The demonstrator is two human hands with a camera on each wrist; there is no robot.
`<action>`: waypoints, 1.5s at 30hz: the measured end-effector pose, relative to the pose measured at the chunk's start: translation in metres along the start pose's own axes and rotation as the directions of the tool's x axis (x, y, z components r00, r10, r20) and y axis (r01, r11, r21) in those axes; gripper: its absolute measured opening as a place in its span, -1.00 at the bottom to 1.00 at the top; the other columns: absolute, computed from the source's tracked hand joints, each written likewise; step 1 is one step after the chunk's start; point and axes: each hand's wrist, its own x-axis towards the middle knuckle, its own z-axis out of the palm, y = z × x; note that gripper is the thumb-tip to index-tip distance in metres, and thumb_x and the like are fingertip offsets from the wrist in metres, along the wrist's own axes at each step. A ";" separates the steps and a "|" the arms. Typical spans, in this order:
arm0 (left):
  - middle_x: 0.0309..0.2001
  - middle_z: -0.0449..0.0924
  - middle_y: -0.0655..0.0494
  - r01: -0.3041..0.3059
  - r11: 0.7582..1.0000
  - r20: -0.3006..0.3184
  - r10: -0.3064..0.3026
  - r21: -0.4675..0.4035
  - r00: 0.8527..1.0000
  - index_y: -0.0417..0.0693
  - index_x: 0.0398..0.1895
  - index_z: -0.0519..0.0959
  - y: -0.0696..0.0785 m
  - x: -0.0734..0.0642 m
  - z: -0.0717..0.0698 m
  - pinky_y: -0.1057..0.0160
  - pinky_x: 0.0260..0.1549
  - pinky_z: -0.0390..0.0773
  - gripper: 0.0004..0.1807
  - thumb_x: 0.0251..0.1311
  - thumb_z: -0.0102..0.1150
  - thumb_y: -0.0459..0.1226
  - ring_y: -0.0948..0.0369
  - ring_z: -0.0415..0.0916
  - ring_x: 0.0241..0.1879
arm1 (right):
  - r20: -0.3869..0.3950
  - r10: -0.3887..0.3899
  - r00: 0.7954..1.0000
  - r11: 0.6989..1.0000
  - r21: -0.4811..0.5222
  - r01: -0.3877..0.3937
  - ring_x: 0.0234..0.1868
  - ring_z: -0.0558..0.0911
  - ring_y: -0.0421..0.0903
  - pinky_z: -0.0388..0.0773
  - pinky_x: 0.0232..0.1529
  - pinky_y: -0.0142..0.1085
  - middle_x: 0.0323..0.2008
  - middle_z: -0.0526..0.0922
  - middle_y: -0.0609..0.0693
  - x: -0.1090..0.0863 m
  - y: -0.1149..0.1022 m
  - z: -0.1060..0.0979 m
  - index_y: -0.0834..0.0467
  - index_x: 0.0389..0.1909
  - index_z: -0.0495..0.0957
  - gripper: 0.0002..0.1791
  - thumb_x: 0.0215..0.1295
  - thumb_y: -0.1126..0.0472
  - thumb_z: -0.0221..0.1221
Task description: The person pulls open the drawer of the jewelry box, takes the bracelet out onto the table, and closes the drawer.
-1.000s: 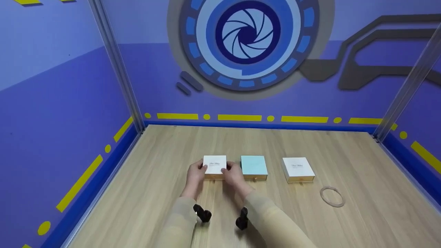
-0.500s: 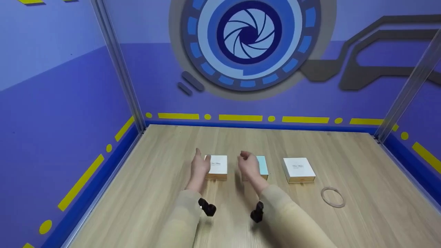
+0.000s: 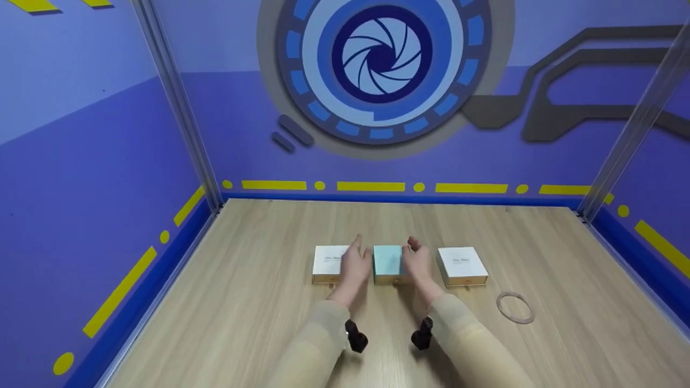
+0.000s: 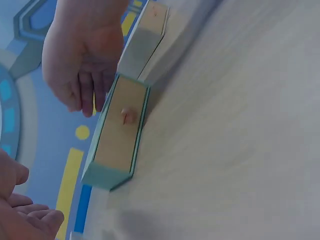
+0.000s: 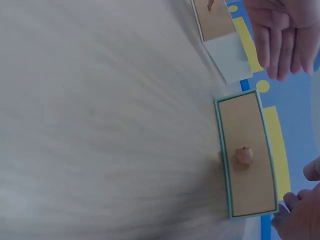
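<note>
A teal box [image 3: 388, 261] with a tan drawer front and a small tab pull sits on the table between two white boxes. My left hand [image 3: 354, 265] hovers at its left, in front of the right part of the left white box [image 3: 326, 261]. My right hand [image 3: 419, 265] is at the teal box's right side and covers part of it. Both hands have extended or loosely bent fingers and hold nothing. The right wrist view shows the right fingers [image 5: 292, 200] close to the end of the teal box; whether they touch it, I cannot tell.
To the right stands another white box [image 3: 462, 264] with printed lettering. A thin ring-shaped band [image 3: 515, 307] lies on the wooden table [image 3: 259, 323] nearer the right front. Blue printed panels [image 3: 226, 124] enclose the back and sides.
Both hands have let go of the left white box and moved right to either side of the teal box. The boxes and the ring have kept their places.
</note>
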 end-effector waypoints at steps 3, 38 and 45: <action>0.51 0.26 -0.33 -0.008 0.999 0.040 0.006 0.044 0.999 -0.44 0.51 0.22 0.002 -0.001 0.013 -0.07 0.48 0.34 -0.41 0.56 -0.02 -0.28 -0.18 0.27 0.50 | 0.016 0.018 1.000 1.000 -0.011 -0.018 0.58 0.20 0.29 0.15 0.61 0.09 0.51 0.23 0.44 0.000 0.006 -0.002 0.47 0.50 0.15 -0.42 0.56 0.32 -0.09; 0.54 0.21 -0.33 0.027 0.999 0.120 -0.032 0.041 0.992 -0.38 0.54 0.18 -0.021 -0.026 0.029 -0.10 0.51 0.28 -0.40 0.55 0.01 -0.32 -0.17 0.17 0.55 | 0.033 -0.021 0.999 1.000 0.003 0.021 0.55 0.23 0.34 0.19 0.57 0.14 0.47 0.26 0.48 -0.027 0.035 -0.013 0.50 0.45 0.22 -0.45 0.54 0.33 -0.01; 0.53 0.21 -0.36 0.031 1.000 0.167 -0.030 -0.003 0.985 -0.42 0.53 0.18 -0.023 -0.033 0.021 -0.10 0.50 0.29 -0.39 0.54 0.03 -0.32 -0.20 0.18 0.55 | 0.038 -0.061 0.997 0.997 -0.038 0.063 0.51 0.29 0.36 0.22 0.55 0.16 0.42 0.33 0.50 -0.039 0.037 -0.015 0.51 0.40 0.27 -0.47 0.51 0.34 0.02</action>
